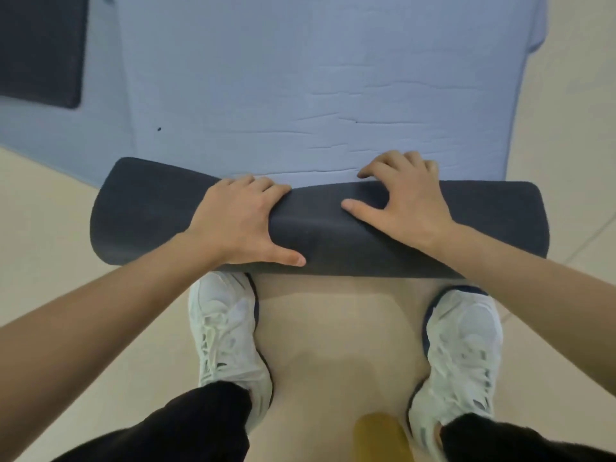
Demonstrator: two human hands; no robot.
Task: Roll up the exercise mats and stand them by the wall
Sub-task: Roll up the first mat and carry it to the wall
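In the head view, the left hand (240,221) grips the dark roll (483,228), fingers curled over its far edge and thumb spread along the near side. Just right of it, the right hand (408,203) grips the same roll, thumb stretched toward the left hand. Beyond both hands the blue mat (300,78) lies flat on the floor (40,228). Nearer than the hands stand white shoes (226,328). Far beyond the left hand, to its left, lies a dark mat (40,48).

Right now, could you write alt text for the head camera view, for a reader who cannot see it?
Seen from above, the left hand and right hand grip the dark rolled end of a blue exercise mat, the rest lying flat on a beige floor. White shoes stand near the roll.
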